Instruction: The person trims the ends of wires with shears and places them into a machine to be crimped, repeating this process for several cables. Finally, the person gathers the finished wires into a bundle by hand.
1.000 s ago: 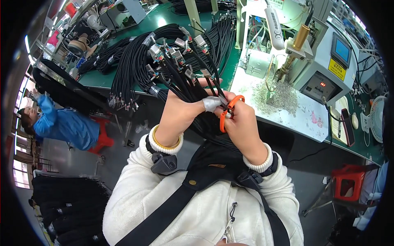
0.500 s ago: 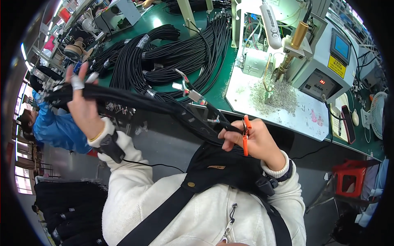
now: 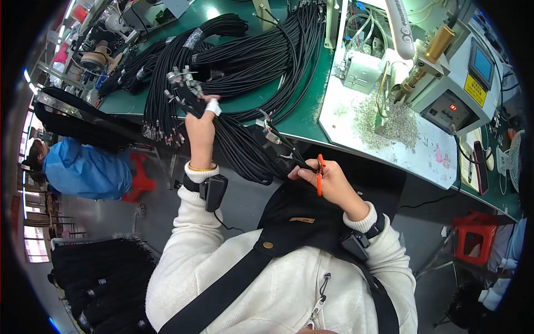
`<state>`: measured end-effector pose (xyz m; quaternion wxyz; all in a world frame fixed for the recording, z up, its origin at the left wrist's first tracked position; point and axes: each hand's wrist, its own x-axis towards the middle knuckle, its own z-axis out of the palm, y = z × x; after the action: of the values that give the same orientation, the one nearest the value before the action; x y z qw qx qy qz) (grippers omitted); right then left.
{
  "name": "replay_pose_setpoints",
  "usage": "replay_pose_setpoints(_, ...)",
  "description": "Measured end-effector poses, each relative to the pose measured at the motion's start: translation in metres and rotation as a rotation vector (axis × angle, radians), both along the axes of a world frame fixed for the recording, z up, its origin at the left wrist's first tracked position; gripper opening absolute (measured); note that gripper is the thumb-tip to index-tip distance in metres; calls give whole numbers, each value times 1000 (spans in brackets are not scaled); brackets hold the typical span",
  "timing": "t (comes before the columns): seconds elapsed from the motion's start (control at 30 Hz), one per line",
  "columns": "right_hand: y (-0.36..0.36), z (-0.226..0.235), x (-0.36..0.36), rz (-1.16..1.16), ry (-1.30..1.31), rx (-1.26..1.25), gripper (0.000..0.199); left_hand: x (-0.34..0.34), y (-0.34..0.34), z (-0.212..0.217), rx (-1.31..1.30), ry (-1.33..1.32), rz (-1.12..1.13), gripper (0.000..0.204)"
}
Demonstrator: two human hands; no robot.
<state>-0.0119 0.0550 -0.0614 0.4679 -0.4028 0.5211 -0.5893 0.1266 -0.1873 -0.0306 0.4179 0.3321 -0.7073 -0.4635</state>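
Observation:
A bundle of black cables [image 3: 239, 153] sags between my hands in front of the bench edge. My left hand [image 3: 201, 131] is closed round its far end, with small metal and white connectors [image 3: 183, 84] sticking out past the fingers. White wrapping covers the left thumb. At the bundle's near end my right hand [image 3: 332, 181] pinches the cables between thumb and fingers. That hand also carries a small orange-handled cutting tool [image 3: 320, 181], its blades mostly hidden. More connectors [image 3: 271, 133] with coloured wires hang off the bundle between the hands.
Large coils of black cable [image 3: 239, 61] lie on the green bench [image 3: 233, 100]. A machine [image 3: 445, 100] stands on a white board [image 3: 347, 136] strewn with metal bits. A person in blue [image 3: 89, 170] sits at left. A red stool [image 3: 473, 239] stands at right.
My left hand has swung rightward and turned, bringing the bundle's connector end over the bench edge; its raised fingers have closed. The stretched bundle now sags. My right hand shifted slightly left.

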Motion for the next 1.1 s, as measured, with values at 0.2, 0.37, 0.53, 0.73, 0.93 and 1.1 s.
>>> replay_pose_setpoints(0.2,-19,-7,2,-3,-99,3,17,-6,-21,-27,-176,239,116,17)
replay_pose_setpoints(0.37,-32,2,6,12,-162,6,19,-1,-50,-29,-147,223,116,20)
replay_pose_setpoints(0.53,-34,11,10,1,-201,-13,22,5,-50,-11,-77,171,68,15)
replay_pose_setpoints(0.73,-23,31,2,26,-286,-39,25,2,33,51,151,160,-381,18)
replay_pose_setpoints(0.93,-19,49,3,-51,-207,-112,22,-16,115,58,541,215,-726,21)
replay_pose_setpoints(1.1,-16,35,7,-177,178,-143,14,-34,129,63,486,108,-714,26)
